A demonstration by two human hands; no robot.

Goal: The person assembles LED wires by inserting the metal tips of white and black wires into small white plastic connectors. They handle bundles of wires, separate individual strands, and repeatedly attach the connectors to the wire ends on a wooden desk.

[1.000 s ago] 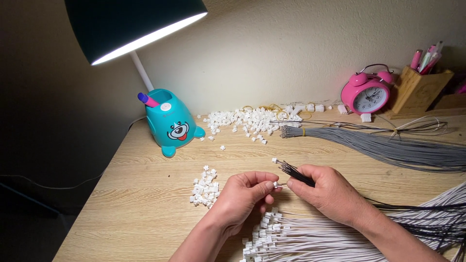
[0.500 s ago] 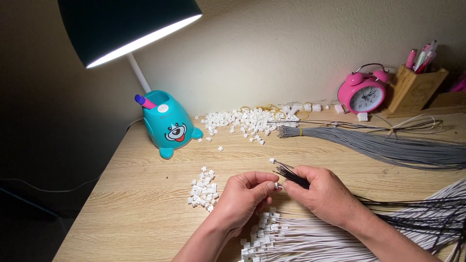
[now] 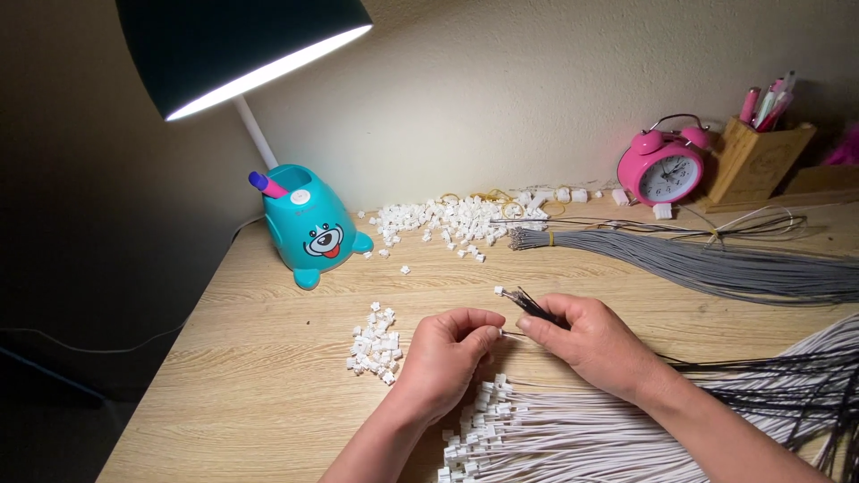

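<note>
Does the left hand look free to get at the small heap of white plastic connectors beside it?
Probably yes: the left hand sits just right of the small heap of white plastic connectors, with only bare wooden desk between.

Pink alarm clock (image 3: 667, 169), teal lamp base (image 3: 312, 227), wooden pen holder (image 3: 757, 161).

Two bare forearms enter from the lower edge under lamplight, no sleeves in view on either. The left hand (image 3: 443, 358) and right hand (image 3: 595, 344) carry no gloves, rings, watch or bracelet that can be seen. Fingernails look short and unpainted, though they are too small to judge closely.
</note>
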